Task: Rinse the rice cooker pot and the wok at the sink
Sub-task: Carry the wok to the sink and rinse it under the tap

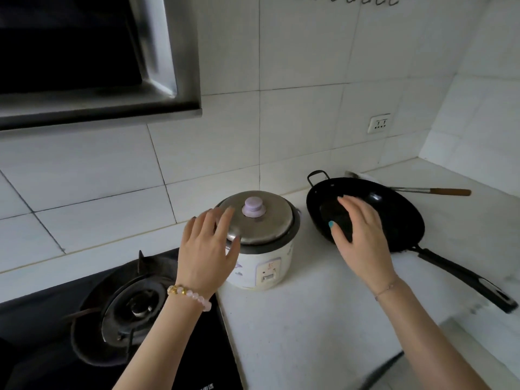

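While the left hand (206, 249) and right hand (363, 235) are spread empty, the lid (271, 225) is best taken by its knob (254, 207), the stiff, likely heavy wok (394, 215) by its near handle (464, 280).

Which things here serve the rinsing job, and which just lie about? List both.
Job: white rice cooker with dull steel lid; black long-handled wok.
Lying about: wooden-handled metal spatula; black gas burner; white wall socket.

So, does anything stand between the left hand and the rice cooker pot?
Yes. The metal lid, with its lilac knob, sits closed on the rice cooker, so the pot inside is covered and hidden. The left hand is open at the lid's left rim; nothing else visible lies between them.
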Available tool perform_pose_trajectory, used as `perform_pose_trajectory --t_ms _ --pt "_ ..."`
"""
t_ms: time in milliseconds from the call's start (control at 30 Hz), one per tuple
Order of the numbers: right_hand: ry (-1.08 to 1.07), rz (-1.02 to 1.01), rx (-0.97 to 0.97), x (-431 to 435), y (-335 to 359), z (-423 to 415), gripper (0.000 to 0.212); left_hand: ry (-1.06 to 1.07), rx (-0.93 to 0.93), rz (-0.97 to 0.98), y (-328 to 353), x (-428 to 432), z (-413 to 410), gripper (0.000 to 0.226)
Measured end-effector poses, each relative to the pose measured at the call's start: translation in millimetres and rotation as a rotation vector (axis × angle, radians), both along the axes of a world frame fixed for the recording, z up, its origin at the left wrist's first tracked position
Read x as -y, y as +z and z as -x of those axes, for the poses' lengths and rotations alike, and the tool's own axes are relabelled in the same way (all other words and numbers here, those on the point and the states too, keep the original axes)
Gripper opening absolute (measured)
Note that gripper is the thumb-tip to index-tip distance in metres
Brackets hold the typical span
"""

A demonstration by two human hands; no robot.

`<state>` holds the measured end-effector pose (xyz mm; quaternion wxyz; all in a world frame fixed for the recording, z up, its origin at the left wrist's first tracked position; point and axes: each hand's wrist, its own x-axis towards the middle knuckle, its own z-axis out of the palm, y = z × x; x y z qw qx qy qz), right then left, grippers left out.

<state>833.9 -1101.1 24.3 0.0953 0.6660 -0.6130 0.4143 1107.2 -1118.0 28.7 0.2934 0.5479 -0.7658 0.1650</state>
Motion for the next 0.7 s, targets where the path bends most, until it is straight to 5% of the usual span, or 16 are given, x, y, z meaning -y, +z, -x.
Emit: perform_pose_trajectory --t_ms 700 --pt "-0.376 -0.108 -0.053 -132 -33 128 0.053 -0.420 0.004 -0.178 -25 -60 182 0.052"
